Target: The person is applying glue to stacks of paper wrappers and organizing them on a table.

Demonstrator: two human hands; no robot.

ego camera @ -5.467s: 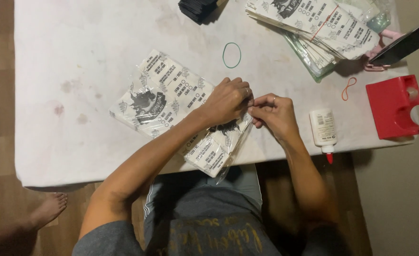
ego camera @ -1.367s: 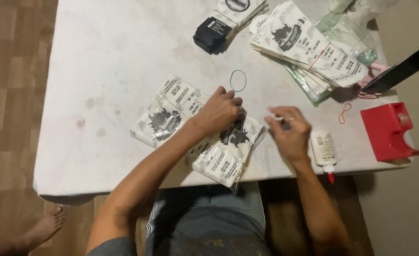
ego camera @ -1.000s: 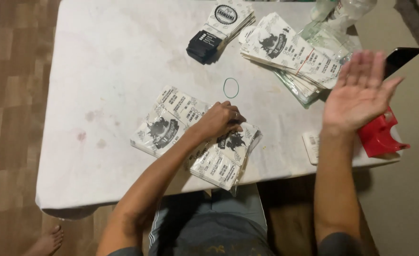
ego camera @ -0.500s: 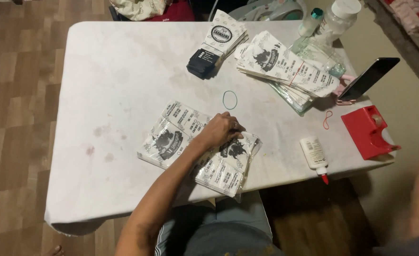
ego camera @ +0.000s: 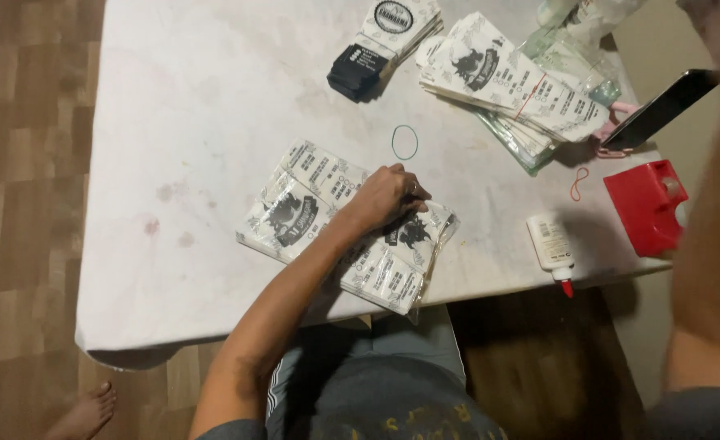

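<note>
Left hand: palm down on the near pile of printed packets, fingers curled and pressing on it, closing around nothing. Packets: white with black print, some in a clear sleeve, fanned out at the near middle of the white table, the lower end overhanging the near edge. Right hand: only the raised forearm shows, blurred, at the right border, clear of the table; the hand itself is out of frame at the top corner, so its grip cannot be told. Green rubber band: flat on the table just beyond the left hand, apart from it. Glue bottle: white, red tip, lying near the right front edge. Red box: at the right edge, beside the bottle. Red band: between box and far stack. Second packet stack: far right, banded in red. Black bundle: far centre. Phone: dark, propped at a tilt, far right. Bare foot: on the wood floor, lower left.
</note>
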